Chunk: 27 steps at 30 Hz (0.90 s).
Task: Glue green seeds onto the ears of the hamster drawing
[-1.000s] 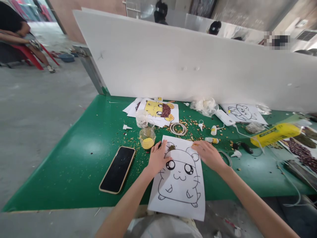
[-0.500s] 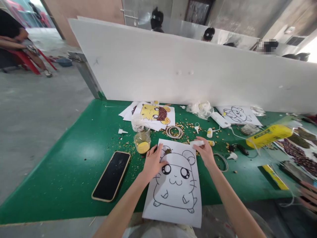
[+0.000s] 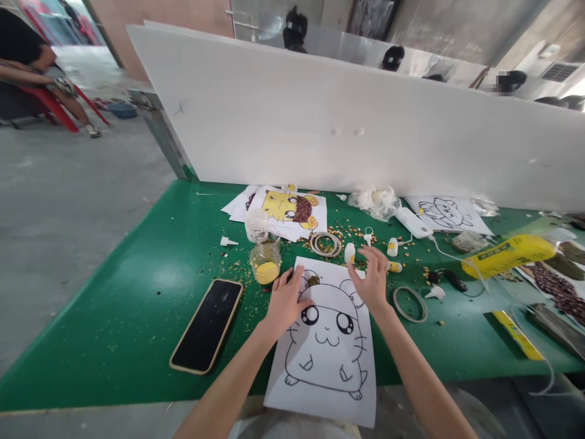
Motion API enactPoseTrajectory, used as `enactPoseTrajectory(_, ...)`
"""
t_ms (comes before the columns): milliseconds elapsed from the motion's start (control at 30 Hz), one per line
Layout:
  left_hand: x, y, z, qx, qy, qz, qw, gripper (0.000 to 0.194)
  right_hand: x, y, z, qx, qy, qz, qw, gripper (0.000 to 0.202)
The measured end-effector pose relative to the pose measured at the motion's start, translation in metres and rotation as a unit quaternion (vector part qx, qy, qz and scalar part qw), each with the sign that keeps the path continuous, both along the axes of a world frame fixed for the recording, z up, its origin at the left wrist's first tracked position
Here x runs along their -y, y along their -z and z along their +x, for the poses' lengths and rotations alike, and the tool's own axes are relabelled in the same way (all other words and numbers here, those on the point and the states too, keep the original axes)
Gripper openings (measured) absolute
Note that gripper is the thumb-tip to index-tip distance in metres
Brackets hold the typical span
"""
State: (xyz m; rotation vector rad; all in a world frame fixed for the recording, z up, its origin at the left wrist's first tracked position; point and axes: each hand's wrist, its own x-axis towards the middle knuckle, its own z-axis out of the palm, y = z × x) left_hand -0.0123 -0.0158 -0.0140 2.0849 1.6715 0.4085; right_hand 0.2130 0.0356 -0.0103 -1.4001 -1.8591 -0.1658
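Observation:
A sheet with a hamster line drawing (image 3: 326, 366) lies at the table's front edge. My left hand (image 3: 287, 305) rests on its upper left part, fingers spread and holding nothing. Beside those fingertips, a small patch of dark green bits (image 3: 313, 281) fills part of one drawn ear. My right hand (image 3: 373, 283) is over the sheet's upper right corner, thumb and fingers apart, nothing in it. Just beyond its thumb stands a small white glue bottle (image 3: 350, 252), upright near the paper's top edge. A clear plastic cup with yellow grains (image 3: 265, 271) stands left of the sheet.
A phone (image 3: 208, 326) lies on the left of the green table (image 3: 114, 323). Rings of pale tubing (image 3: 325, 244), scattered grains and a finished grain picture (image 3: 292, 207) lie beyond the sheet. A yellow packet (image 3: 509, 256) is at right. A white board (image 3: 320, 116) stands behind.
My right hand has let go of the white glue bottle, which now stands upright beyond the sheet, and its fingers have spread. My left hand stays on the paper. The view has shifted slightly.

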Motion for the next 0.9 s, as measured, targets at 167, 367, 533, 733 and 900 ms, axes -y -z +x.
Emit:
enactPoseTrajectory(167, 0.001, -0.002, 0.001, -0.002, 0.007, 0.003, 1.000, 0.076, 0.018, 0.002, -0.030, 0.032, -0.140, -0.213, 0.967, 0.010)
enactPoseTrajectory(367, 0.002, -0.001, 0.001, -0.005, 0.006, 0.011, 1.000, 0.076, 0.012, 0.004, -0.044, 0.027, -0.132, -0.282, 0.950, 0.013)
enactPoseTrajectory(533, 0.001, -0.003, 0.001, -0.004, 0.005, 0.010, 1.000, 0.075, 0.010, 0.002, -0.043, 0.030, -0.127, -0.296, 0.946, 0.015)
enactPoseTrajectory(733, 0.001, -0.004, 0.002, -0.003, 0.006, 0.003, 1.000, 0.075, 0.010, 0.001, -0.041, 0.030, -0.121, -0.305, 0.944, 0.011)
enactPoseTrajectory(900, 0.002, -0.004, 0.002, -0.005, 0.006, 0.003, 1.000, 0.075, 0.008, -0.002, -0.044, 0.057, -0.144, -0.310, 0.938, 0.014)
